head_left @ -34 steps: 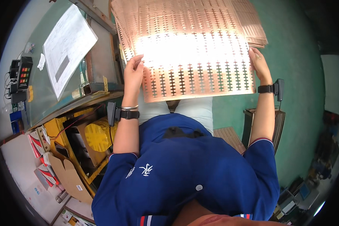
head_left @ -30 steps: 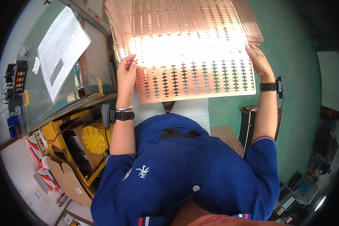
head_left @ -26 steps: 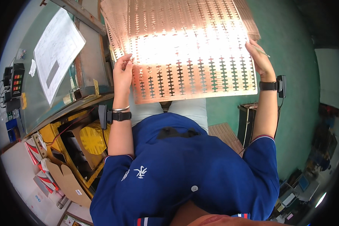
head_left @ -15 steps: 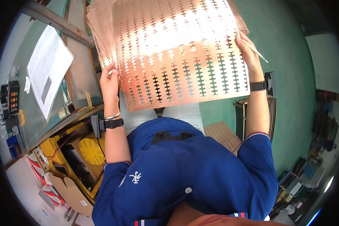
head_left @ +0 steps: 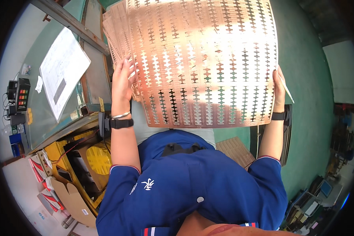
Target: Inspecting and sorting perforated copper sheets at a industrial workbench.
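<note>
Fingers [head_left: 277, 74] of the right hand [head_left: 279, 89] grasp the right edge of a perforated copper-coloured sheet [head_left: 204, 83], bowed before the person's pale trousers [head_left: 141, 124], a slim pale stick [head_left: 288, 92] jutting alongside, while the left hand [head_left: 122, 82] meets the sheet's left edge, its grip impossible to tell.

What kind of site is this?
Likely a factory or workshop, judging by the copper-coloured sheet with rows of repeated cut-outs, similar sheets overlapping behind it, and a large white paper on the table at left.
</note>
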Action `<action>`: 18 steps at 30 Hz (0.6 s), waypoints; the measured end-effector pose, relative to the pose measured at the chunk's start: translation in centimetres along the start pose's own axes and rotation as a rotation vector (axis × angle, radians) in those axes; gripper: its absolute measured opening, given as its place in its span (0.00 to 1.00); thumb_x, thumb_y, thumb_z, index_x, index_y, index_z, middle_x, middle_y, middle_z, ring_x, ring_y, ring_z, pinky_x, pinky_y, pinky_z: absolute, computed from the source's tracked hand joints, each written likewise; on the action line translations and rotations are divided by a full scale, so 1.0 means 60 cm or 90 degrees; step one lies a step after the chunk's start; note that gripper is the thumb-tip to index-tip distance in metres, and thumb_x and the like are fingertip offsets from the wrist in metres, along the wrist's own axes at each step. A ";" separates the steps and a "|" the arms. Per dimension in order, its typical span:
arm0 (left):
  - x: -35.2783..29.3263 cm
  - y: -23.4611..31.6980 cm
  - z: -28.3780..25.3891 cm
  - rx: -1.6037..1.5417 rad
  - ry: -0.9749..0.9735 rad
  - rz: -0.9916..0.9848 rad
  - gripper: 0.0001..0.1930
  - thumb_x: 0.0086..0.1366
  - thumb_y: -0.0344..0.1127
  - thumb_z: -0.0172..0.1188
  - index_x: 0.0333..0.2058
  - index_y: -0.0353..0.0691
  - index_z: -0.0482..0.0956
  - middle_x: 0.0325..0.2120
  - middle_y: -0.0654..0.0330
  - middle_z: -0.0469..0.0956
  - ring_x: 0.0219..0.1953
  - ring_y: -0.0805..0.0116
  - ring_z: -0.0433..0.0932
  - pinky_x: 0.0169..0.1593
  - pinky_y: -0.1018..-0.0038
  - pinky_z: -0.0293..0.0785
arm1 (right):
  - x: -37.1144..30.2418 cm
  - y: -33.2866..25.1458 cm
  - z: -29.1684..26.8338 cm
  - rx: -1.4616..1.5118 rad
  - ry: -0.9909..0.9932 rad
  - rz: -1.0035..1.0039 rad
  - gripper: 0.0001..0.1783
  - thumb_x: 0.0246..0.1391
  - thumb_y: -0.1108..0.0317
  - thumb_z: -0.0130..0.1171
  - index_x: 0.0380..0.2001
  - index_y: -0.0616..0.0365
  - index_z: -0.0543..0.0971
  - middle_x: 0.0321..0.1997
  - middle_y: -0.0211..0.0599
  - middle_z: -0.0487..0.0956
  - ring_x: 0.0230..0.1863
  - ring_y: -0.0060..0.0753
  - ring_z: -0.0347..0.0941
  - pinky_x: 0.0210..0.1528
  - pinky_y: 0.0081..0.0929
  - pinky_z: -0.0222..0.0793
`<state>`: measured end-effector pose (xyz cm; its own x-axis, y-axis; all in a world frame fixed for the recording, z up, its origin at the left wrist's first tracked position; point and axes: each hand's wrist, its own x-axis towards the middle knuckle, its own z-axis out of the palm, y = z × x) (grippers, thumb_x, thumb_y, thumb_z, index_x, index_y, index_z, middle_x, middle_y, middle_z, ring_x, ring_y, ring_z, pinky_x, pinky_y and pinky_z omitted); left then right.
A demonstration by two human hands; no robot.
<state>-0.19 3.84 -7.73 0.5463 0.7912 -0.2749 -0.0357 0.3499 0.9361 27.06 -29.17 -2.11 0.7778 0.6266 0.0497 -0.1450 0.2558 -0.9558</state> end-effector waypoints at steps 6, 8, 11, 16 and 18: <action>0.026 0.020 0.004 -0.184 -0.169 -0.052 0.21 0.68 0.44 0.45 0.52 0.35 0.64 0.43 0.54 0.74 0.40 0.67 0.77 0.42 0.71 0.77 | -0.015 0.000 -0.022 -0.006 -0.017 -0.027 0.26 0.57 0.58 0.49 0.53 0.68 0.65 0.50 0.42 0.72 0.49 0.30 0.70 0.52 0.24 0.64; 0.017 0.024 0.021 -0.271 -0.143 -0.039 0.15 0.66 0.39 0.49 0.47 0.37 0.69 0.40 0.57 0.76 0.40 0.68 0.76 0.42 0.71 0.76 | -0.018 -0.001 -0.019 -0.021 -0.001 -0.032 0.27 0.58 0.58 0.49 0.53 0.68 0.64 0.51 0.42 0.72 0.50 0.30 0.70 0.52 0.24 0.64; -0.001 0.030 0.029 -0.285 -0.133 -0.008 0.07 0.65 0.35 0.51 0.38 0.40 0.72 0.35 0.62 0.77 0.37 0.71 0.77 0.39 0.73 0.77 | -0.024 -0.003 -0.025 -0.018 -0.018 -0.022 0.27 0.58 0.59 0.49 0.54 0.68 0.63 0.52 0.43 0.71 0.51 0.30 0.69 0.54 0.25 0.62; -0.032 0.043 0.052 -0.295 -0.107 0.094 0.07 0.66 0.35 0.49 0.36 0.39 0.73 0.31 0.62 0.77 0.32 0.75 0.78 0.35 0.78 0.79 | -0.023 -0.007 -0.034 -0.005 -0.048 0.008 0.27 0.58 0.62 0.50 0.55 0.68 0.61 0.51 0.44 0.72 0.51 0.30 0.69 0.54 0.25 0.63; -0.039 0.048 0.055 -0.306 -0.114 0.119 0.08 0.66 0.35 0.48 0.35 0.39 0.73 0.30 0.63 0.77 0.32 0.77 0.77 0.35 0.80 0.77 | -0.020 0.000 -0.052 0.010 -0.067 0.001 0.26 0.57 0.63 0.51 0.55 0.68 0.62 0.51 0.43 0.72 0.51 0.29 0.69 0.53 0.23 0.64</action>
<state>1.18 1.36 -3.66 0.6271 0.7782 -0.0326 -0.5014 0.4353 0.7477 28.03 -32.19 -3.07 0.7096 0.7001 0.0791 -0.1559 0.2655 -0.9514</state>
